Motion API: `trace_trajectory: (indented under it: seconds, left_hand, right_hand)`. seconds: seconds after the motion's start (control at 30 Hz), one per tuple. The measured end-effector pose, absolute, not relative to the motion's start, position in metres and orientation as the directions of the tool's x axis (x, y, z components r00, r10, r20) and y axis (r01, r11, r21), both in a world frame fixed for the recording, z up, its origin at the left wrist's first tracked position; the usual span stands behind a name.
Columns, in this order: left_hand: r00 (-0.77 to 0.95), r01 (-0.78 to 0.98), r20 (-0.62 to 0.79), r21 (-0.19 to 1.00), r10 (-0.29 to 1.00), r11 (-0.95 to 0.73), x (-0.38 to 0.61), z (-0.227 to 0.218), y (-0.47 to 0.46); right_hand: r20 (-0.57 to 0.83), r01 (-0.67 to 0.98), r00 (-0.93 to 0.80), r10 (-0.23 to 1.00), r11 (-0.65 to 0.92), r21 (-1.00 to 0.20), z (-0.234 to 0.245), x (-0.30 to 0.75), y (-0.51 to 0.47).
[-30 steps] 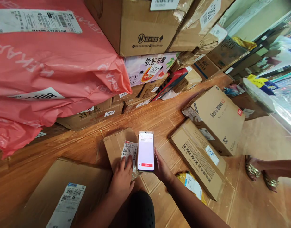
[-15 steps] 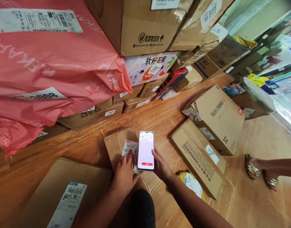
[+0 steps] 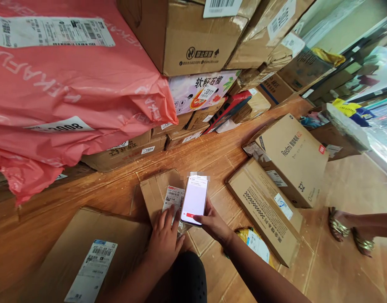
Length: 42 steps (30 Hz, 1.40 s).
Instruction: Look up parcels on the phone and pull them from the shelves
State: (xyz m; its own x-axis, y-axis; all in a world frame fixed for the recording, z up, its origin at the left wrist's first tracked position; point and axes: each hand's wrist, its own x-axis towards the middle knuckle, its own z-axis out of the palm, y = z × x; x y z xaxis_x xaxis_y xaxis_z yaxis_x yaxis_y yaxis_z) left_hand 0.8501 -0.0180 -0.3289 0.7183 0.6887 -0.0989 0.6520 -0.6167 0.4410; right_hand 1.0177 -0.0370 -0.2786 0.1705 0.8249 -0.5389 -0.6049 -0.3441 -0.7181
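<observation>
A lit smartphone (image 3: pixel 194 200) is gripped in my right hand (image 3: pixel 215 222), its screen mostly white with a red button near the bottom. My right thumb lies over that button. Under and left of the phone, a small cardboard box (image 3: pixel 154 191) rests on the wooden floor, bearing a white shipping label (image 3: pixel 173 201) with a red strip. My left hand (image 3: pixel 166 235) is laid on this box, fingers stretched out and fingertips at the label's lower edge. The phone hides the box's right side.
A larger labelled carton (image 3: pixel 124 227) lies at the lower left. Stacked boxes (image 3: pixel 193 46) and a pink plastic-wrapped parcel (image 3: pixel 86 80) rise behind. To the right are a flat carton (image 3: pixel 263 210), a Redmi box (image 3: pixel 290 160), a yellow parcel (image 3: pixel 244 235) and another person's sandalled feet (image 3: pixel 341 225).
My right thumb has moved from the phone's side onto the red button. The phone has tilted slightly clockwise. My left hand has slid a little down from the label.
</observation>
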Motion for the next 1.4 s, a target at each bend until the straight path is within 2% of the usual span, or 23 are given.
trace_trajectory:
  seconds: [0.13,0.2,0.3,0.4,0.47,0.77,0.93,1.07,1.27,1.4]
  left_hand:
    - [0.734,0.519,0.006,0.641,0.680,-0.566,0.833,-0.332,-0.016]
    - [0.689,0.479,-0.024,0.765,0.725,-0.430,0.828,-0.329,-0.006]
    - [0.523,0.411,-0.248,0.912,0.815,0.014,0.830,-0.319,0.014]
    - [0.440,0.256,-0.495,0.869,0.749,0.424,0.840,-0.307,0.027]
    - [0.413,0.196,-0.558,0.826,0.719,0.529,0.844,-0.304,0.029]
    - [0.365,0.157,-0.595,0.798,0.717,0.582,0.840,-0.308,0.027]
    - [0.370,0.040,-0.623,0.752,0.689,0.658,0.848,-0.305,0.018]
    - [0.348,0.023,-0.643,0.733,0.682,0.680,0.854,-0.307,0.006]
    - [0.281,0.081,-0.635,0.763,0.720,0.641,0.860,-0.299,0.001]
    - [0.292,-0.018,-0.668,0.712,0.685,0.702,0.861,-0.292,0.006]
  right_hand:
    - [-0.578,-0.629,0.197,0.791,-0.350,-0.694,-0.284,1.015,-0.044]
    - [-0.583,-0.632,0.208,0.786,-0.347,-0.693,-0.289,1.009,-0.051]
    - [-0.576,-0.614,0.154,0.803,-0.379,-0.692,-0.296,0.994,-0.061]
    - [-0.570,-0.594,0.110,0.814,-0.406,-0.695,-0.298,0.976,-0.067]
    - [-0.582,-0.592,0.117,0.805,-0.414,-0.691,-0.297,0.967,-0.069]
    - [-0.605,-0.592,0.121,0.787,-0.432,-0.680,-0.300,0.957,-0.072]
    - [-0.626,-0.650,0.089,0.775,-0.431,-0.626,-0.299,0.951,-0.070]
    - [-0.625,-0.678,0.014,0.780,-0.452,-0.580,-0.297,0.947,-0.069]
    - [-0.592,-0.625,0.073,0.802,-0.426,-0.654,-0.300,0.948,-0.076]
    - [-0.634,-0.678,0.046,0.772,-0.442,-0.587,-0.297,0.947,-0.075]
